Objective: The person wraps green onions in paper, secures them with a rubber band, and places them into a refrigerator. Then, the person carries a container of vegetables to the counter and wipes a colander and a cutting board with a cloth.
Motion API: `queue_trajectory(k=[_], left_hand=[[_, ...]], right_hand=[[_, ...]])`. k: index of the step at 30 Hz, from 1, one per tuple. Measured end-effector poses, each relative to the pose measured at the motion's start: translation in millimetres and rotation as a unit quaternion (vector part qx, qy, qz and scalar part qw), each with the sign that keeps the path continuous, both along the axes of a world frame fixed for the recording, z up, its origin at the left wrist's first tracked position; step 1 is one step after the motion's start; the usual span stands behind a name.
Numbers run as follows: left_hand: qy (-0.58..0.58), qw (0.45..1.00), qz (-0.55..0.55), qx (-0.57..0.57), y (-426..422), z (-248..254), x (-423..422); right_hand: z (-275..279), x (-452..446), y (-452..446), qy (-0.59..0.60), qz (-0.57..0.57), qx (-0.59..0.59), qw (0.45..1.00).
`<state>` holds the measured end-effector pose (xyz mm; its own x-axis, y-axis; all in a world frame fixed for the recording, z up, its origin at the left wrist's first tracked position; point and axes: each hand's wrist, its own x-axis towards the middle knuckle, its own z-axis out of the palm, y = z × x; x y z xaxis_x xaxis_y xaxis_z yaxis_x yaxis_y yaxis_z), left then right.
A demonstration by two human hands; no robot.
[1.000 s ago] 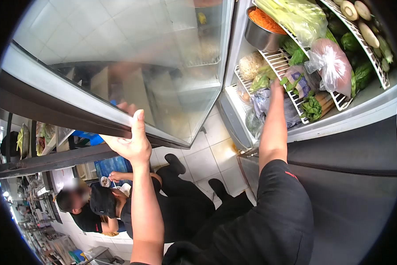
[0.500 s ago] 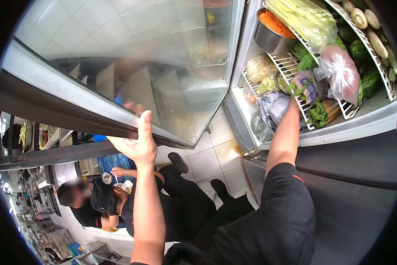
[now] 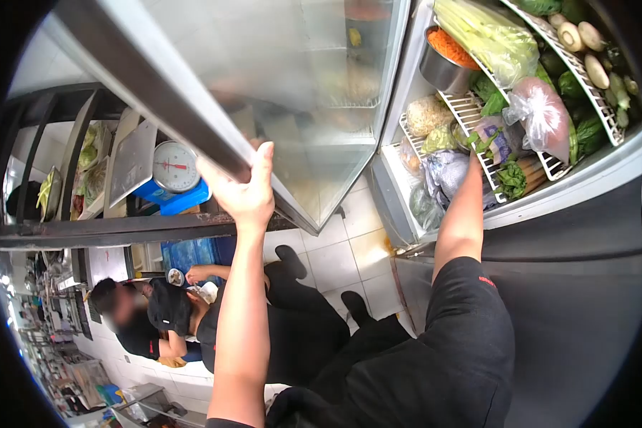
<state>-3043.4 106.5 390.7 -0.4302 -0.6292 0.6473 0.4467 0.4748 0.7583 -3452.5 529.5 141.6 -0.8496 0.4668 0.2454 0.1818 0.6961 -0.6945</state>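
My left hand (image 3: 241,196) grips the free edge of the fridge's glass door (image 3: 182,89), with its thumb on the near side and the fingers partly hidden behind the frame. My right arm reaches into the fridge, and the right hand (image 3: 476,160) is mostly hidden at a white wire shelf (image 3: 466,114). Close to it are a bagged item with a purple label (image 3: 493,139), a bundle with leafy green tops (image 3: 512,180) and a pale bluish plastic bag (image 3: 446,173). What the right hand touches or holds cannot be seen.
Higher in the fridge are a metal pot of shredded carrot (image 3: 449,53), bagged celery (image 3: 488,36) and a knotted bag of pinkish food (image 3: 542,114). A dial scale (image 3: 175,167) stands on a slatted rack at left. Below it, a person in black (image 3: 171,307) handles food beside a small cup.
The glass door has swung rightward, toward the fridge, with my left hand moving along on its edge. The dial scale behind it has come into view. My right arm stays inside the fridge.
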Motion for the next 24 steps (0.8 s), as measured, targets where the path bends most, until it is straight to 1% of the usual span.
queue_trajectory(k=[1,2,3,4,5,6,7,8,9,10,11,12,13,14,15,16,17,18,19,20,21,22,23,24], left_hand=[[-0.012,1.0,0.003,-0.002,-0.2,3.1,1.2],[-0.033,0.996,0.06,-0.053,-8.4,-3.1,-1.9],[-0.068,0.996,0.055,-0.015,5.4,14.7,3.6],[-0.086,0.984,0.13,-0.086,-0.8,8.3,-0.2],[-0.13,0.965,0.186,-0.134,-1.7,9.6,1.9],[-0.113,0.984,0.125,-0.065,7.7,24.3,10.7],[-0.187,0.979,0.077,-0.022,7.1,31.1,18.2],[-0.139,0.989,0.04,0.028,10.2,27.2,23.8],[-0.133,0.989,-0.009,0.064,11.8,17.5,29.6],[-0.101,0.995,0.01,0.022,16.9,-3.5,24.8],[-0.082,0.996,-0.007,0.028,25.6,-21.7,29.6],[-0.105,0.993,-0.048,0.03,33.7,-19.0,56.4],[-0.09,0.993,-0.07,0.018,41.2,-21.4,78.4],[-0.093,0.993,-0.078,0.013,51.3,-23.7,105.0],[-0.17,0.972,-0.161,0.001,57.5,-17.6,143.2],[-0.206,0.956,-0.207,0.037,77.5,-29.5,175.0],[-0.111,0.956,-0.269,-0.039,95.3,-66.5,193.3],[-0.146,0.928,-0.327,-0.104,99.1,-70.0,246.8],[-0.144,0.919,-0.357,-0.084,112.2,-92.6,288.1],[-0.178,0.886,-0.426,-0.047,117.1,-108.5,336.0],[-0.166,0.841,-0.515,-0.006,120.0,-129.4,381.6],[-0.135,0.81,-0.571,0.01,115.6,-138.1,433.5],[-0.165,0.788,-0.589,0.077,114.7,-155.2,486.5],[-0.192,0.789,-0.572,0.118,116.2,-186.6,533.2]], right_hand=[[-7.7,2.1,0.8,0.003,-0.008,0.031,0.999],[-17.6,11.1,3.8,0.014,-0.022,0.079,0.997],[-22.0,21.2,5.2,0.048,-0.039,0.122,0.991],[-23.4,31.5,-5.4,0.09,-0.044,0.141,0.985],[1.6,66.9,-33.1,0.19,-0.061,0.072,0.977],[27.3,91.5,-56.6,0.042,-0.052,0.065,0.996],[21.7,115.2,-77.2,0.062,0.008,0.143,0.988],[9.1,142.2,-105.6,0.187,0.082,0.067,0.977],[17.7,180.3,-132.6,0.301,0.147,-0.027,0.942],[-9.5,203.8,-148.5,0.248,0.157,-0.023,0.956],[-33.2,229.9,-158.1,0.112,0.195,-0.029,0.974],[-38.7,279.2,-171.5,0.097,0.266,-0.054,0.957],[-95.1,296.7,-165.2,0.067,0.325,-0.037,0.943],[-199.5,281.5,-139.7,-0.14,0.382,-0.112,0.906],[-161.0,363.5,-130.2,-0.33,0.506,-0.153,0.782],[-248.6,364.6,-102.6,-0.26,0.713,0.237,0.606],[-169.1,460.0,-108.7,-0.099,0.804,0.421,0.407],[-180.7,495.0,-78.0,-0.496,0.691,0.175,0.496],[-161.1,538.7,-66.2,-0.59,0.626,0.212,0.463],[-132.1,584.0,-55.9,-0.678,0.549,0.24,0.426],[-137.9,613.0,-39.3,-0.681,0.541,0.238,0.432],[-164.9,628.7,-2.9,-0.647,0.55,0.219,0.48],[-174.7,641.8,22.6,-0.61,0.556,0.205,0.527],[-150.6,666.8,23.7,-0.603,0.531,0.234,0.547]])
